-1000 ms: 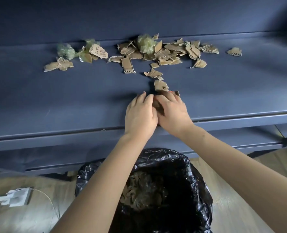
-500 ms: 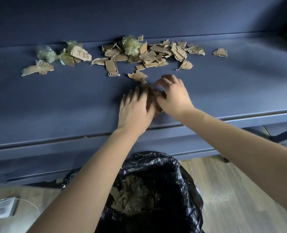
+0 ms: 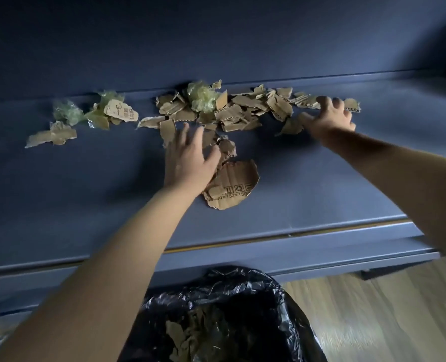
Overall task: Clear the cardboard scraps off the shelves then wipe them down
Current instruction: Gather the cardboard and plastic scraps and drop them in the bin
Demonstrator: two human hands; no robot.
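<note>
Left hand (image 3: 190,160) spread flat on cardboard scraps (image 3: 232,111) mid-shelf (image 3: 86,194), right hand (image 3: 330,118) splayed over far right scraps, bin bag (image 3: 216,296) near

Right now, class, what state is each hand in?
Left hand: open, fingers spread flat on the cardboard scraps.
Right hand: open, fingers laid over the far right end of the scraps, gripping nothing visible.

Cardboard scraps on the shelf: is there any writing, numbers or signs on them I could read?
"×150×150": on the large scrap beside the left hand; its start is covered and its end is torn off.
Boxed recycling sign: same scrap, above the numbers; the boxed signs next to it are unclear.
Small scrap, back left: dark print, too blurred to read.
</note>
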